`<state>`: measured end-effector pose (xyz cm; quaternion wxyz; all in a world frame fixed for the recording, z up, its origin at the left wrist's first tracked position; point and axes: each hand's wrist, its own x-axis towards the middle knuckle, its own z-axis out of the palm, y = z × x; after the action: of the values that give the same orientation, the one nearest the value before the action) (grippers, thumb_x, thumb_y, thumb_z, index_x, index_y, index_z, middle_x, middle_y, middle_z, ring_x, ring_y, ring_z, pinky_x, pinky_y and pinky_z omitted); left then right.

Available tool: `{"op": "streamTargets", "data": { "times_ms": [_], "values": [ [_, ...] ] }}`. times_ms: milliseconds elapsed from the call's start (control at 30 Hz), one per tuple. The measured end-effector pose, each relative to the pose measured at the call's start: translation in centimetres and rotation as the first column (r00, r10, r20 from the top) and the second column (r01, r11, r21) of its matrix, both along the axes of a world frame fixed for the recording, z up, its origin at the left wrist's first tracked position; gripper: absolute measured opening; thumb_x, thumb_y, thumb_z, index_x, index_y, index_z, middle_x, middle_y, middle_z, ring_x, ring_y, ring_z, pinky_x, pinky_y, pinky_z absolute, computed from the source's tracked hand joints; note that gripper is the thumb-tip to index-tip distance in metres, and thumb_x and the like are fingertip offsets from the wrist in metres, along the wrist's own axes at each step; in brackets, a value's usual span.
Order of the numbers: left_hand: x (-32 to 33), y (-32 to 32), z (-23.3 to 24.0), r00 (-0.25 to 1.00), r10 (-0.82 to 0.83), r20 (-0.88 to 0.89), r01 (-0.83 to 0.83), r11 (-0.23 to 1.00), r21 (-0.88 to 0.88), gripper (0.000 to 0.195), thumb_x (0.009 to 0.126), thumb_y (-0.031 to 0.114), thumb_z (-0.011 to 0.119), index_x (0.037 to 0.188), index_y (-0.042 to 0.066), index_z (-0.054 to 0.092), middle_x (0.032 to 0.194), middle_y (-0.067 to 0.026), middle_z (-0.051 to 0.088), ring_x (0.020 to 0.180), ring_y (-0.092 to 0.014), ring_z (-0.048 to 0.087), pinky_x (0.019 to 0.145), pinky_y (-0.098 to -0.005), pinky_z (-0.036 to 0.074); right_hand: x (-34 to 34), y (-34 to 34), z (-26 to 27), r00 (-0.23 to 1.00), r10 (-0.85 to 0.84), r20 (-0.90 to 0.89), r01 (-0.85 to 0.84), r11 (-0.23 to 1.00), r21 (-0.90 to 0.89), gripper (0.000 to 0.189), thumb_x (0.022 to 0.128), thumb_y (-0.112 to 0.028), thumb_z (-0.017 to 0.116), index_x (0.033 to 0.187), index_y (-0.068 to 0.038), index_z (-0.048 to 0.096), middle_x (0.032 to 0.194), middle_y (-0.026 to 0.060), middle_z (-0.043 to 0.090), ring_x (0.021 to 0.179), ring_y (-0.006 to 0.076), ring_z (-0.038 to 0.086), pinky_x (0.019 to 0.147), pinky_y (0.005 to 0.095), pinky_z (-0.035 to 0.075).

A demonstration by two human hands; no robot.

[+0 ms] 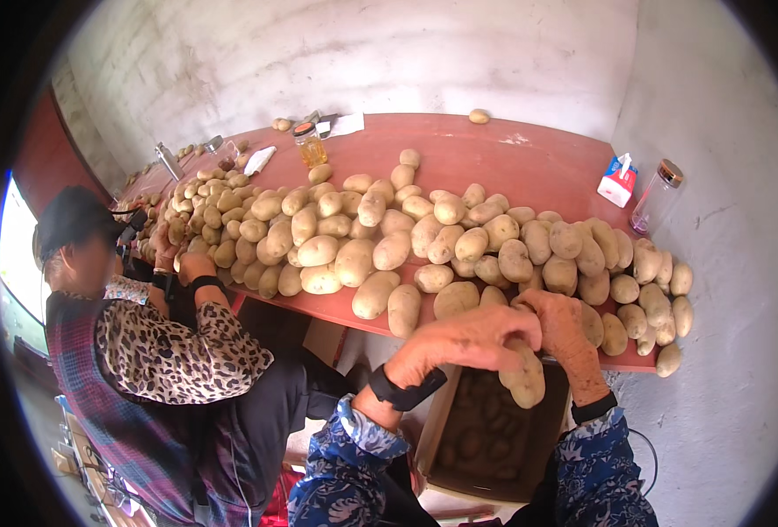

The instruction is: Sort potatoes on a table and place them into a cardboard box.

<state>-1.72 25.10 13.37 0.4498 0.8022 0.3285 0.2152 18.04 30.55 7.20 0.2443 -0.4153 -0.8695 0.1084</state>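
Observation:
My left hand (471,336) is closed around a long potato (524,379), whose lower end points down over a bin (448,412) below the table edge. My right hand (557,323) is right beside it, its bent fingers meeting my left fingers near the front of the potato heap. Whether the right fingers hold anything is hidden. Many loose potatoes (392,250) lie heaped along the red table (527,155). More potatoes, in shade, lie in the bin.
At the left a co-worker (185,349) in a leopard-print sleeve has hands in the same heap. A jar of amber liquid (310,145), a metal flask (168,161), a tissue pack (618,181) and a clear bottle (656,197) stand around the heap. A wall (712,263) rises at the right.

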Motion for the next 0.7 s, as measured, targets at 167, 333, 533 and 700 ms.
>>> {"op": "streamTargets", "data": {
  "times_ms": [167,333,533,700],
  "values": [
    [1.8,-1.3,-3.7,0.995,-0.048,-0.091,0.051,0.998,0.035,0.038,0.080,0.025,0.068,0.110,0.002,0.061,0.085,-0.0113,0.065,0.076,-0.023,0.062,0.067,-0.0357,0.049,-0.4,0.0,-0.1,1.000,-0.022,0.006,0.022,1.000,0.008,0.011,0.086,-0.022,0.064,0.087,-0.011,0.065,0.080,0.0107,0.069,0.075,0.0329,0.066,0.064,0.0452,0.049],
    [-0.5,-2.0,-2.5,0.991,0.078,0.107,-0.041,0.949,-0.313,0.026,0.090,0.021,0.063,0.109,0.004,0.064,0.086,-0.0069,0.067,0.075,-0.017,0.065,0.067,-0.0277,0.051,0.0,-0.1,-0.3,0.999,-0.042,0.034,0.040,0.997,0.061,0.012,0.087,-0.023,0.063,0.086,-0.011,0.064,0.079,0.0101,0.069,0.074,0.0319,0.067,0.064,0.0443,0.050],
    [-4.5,-0.9,-4.5,0.382,0.656,0.651,-0.444,0.748,-0.492,0.019,0.093,0.010,0.055,0.109,0.004,0.064,0.084,-0.0087,0.067,0.065,-0.012,0.062,0.056,-0.0257,0.052,-0.2,-1.0,0.3,0.997,-0.059,0.047,0.055,0.995,0.081,0.011,0.088,-0.023,0.062,0.086,-0.012,0.064,0.077,0.0081,0.069,0.074,0.0309,0.067,0.063,0.0441,0.050],
    [-6.4,-1.5,-6.5,-0.096,0.783,0.614,-0.396,0.536,-0.745,0.021,0.093,0.009,0.053,0.112,0.002,0.059,0.081,-0.0072,0.064,0.061,-0.015,0.058,0.055,-0.0287,0.051,-0.5,-1.3,0.4,0.999,-0.048,0.019,0.047,0.997,0.060,0.012,0.088,-0.024,0.061,0.085,-0.012,0.064,0.078,0.0081,0.069,0.073,0.0312,0.067,0.065,0.0454,0.049]
  ]
}}
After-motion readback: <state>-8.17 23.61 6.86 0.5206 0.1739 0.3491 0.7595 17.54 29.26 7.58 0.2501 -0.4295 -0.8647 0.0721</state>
